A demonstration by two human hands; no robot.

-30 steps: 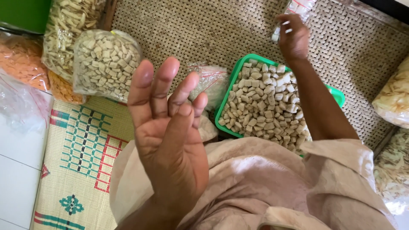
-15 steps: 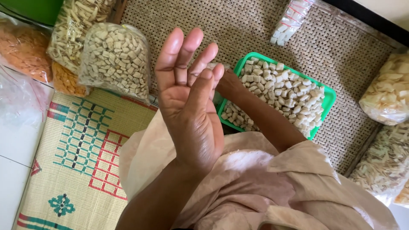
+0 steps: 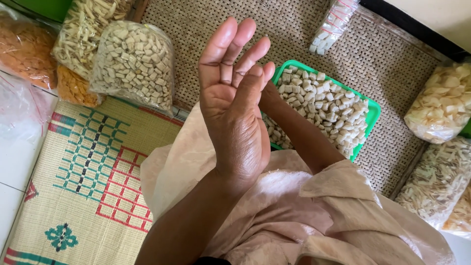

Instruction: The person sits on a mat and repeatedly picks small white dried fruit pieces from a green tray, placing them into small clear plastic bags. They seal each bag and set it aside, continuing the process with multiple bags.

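I see my left hand (image 3: 234, 105) raised just beside the green tray (image 3: 374, 114), palm up, fingers loose, holding nothing. My right hand sits hidden behind it at the tray's near edge — grip impossible to tell. The tray is heaped with pale snack cubes (image 3: 326, 109); a filled bag of cubes (image 3: 132, 64) lies left of it — more bagging apparently remains.

The left hand (image 3: 233, 98) is raised, palm open, fingers up, holding nothing. The right hand (image 3: 270, 98), mostly hidden behind it, reaches into the green tray (image 3: 374, 112) of pale cubes (image 3: 324, 105) on the woven mat (image 3: 196, 29).
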